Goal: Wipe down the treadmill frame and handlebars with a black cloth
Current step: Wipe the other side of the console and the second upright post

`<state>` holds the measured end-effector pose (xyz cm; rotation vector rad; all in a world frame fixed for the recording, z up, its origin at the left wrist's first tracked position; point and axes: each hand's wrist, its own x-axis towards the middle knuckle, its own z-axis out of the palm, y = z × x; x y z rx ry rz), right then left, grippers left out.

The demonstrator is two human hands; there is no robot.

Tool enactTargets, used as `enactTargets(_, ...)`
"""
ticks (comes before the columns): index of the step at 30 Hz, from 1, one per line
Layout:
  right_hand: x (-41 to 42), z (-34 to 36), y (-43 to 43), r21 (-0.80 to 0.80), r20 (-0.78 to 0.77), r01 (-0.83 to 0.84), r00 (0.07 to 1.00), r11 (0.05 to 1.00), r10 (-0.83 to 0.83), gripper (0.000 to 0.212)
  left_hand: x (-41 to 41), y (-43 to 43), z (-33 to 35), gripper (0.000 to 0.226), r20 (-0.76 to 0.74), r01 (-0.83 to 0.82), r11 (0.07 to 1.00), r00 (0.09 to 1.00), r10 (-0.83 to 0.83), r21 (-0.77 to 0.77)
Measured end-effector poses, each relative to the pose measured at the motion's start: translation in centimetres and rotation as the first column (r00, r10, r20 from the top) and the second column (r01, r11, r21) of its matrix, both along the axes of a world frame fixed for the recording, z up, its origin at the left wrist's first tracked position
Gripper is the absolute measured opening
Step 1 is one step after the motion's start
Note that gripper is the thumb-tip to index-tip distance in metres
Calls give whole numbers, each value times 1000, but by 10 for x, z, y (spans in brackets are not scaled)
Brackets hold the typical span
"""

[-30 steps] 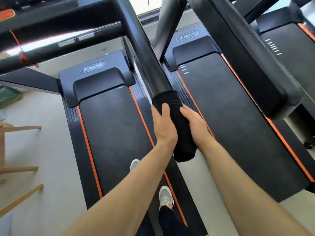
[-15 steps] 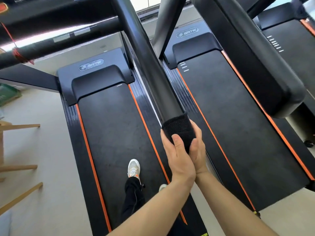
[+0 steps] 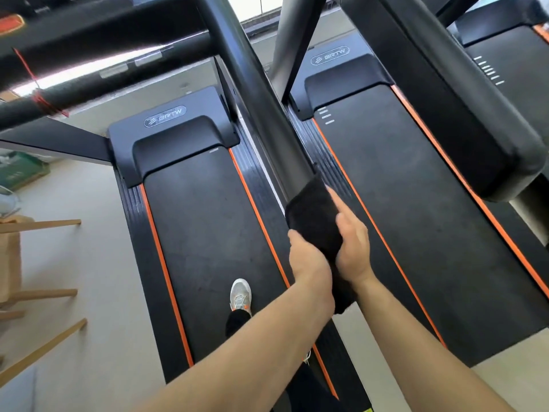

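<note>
Forearms reach up from the bottom edge toward the handlebar [image 3: 267, 114], a thick dark tube slanting down from the top of the view. At its lower end, the black cloth [image 3: 315, 221] is wrapped around the tube, a loose tail hanging below the wrists. The left hand [image 3: 309, 260] clasps the cloth from the left side of the handlebar, fingers curled under it; the right hand [image 3: 352, 248] presses the cloth from the right, thumb side up and index finger stretched along the fabric.

Below the handlebar lies the treadmill belt [image 3: 208, 233], matte black with orange stripes along both edges and ribbed side rails. 1 grey shoe [image 3: 240, 294] stands on the belt, left of the handlebar. Farther up, the motor cover [image 3: 172, 129] carries a BRTW badge. Right of the handlebar sits a second treadmill [image 3: 416, 203] of the same make, with a padded black arm [image 3: 463, 114] above it. Left of the handlebar, pale floor [image 3: 89, 248] holds light wooden legs [image 3: 41, 224] and, farther off, a green crate [image 3: 20, 171].
</note>
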<state>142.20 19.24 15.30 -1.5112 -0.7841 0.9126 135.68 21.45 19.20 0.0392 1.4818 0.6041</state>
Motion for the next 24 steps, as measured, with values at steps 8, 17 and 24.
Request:
enactTargets(8, -43, 17, -26, -103, -95, 172, 979, 980, -182, 43, -7, 22, -3, 61, -34, 77, 984, 997, -72, 161)
enactTargets(17, -11, 48, 6, -234, 254, 23, 966, 972, 38, 46, -60, -10, 16, 24, -289, 541, 811, 831, -475, 223)
enactTargets(24, -59, 87, -15, -253, 862, -323, 354, 912, 364, 74, -121, 1, 70, 7, -459, 696, 622, 711, -532, 358)
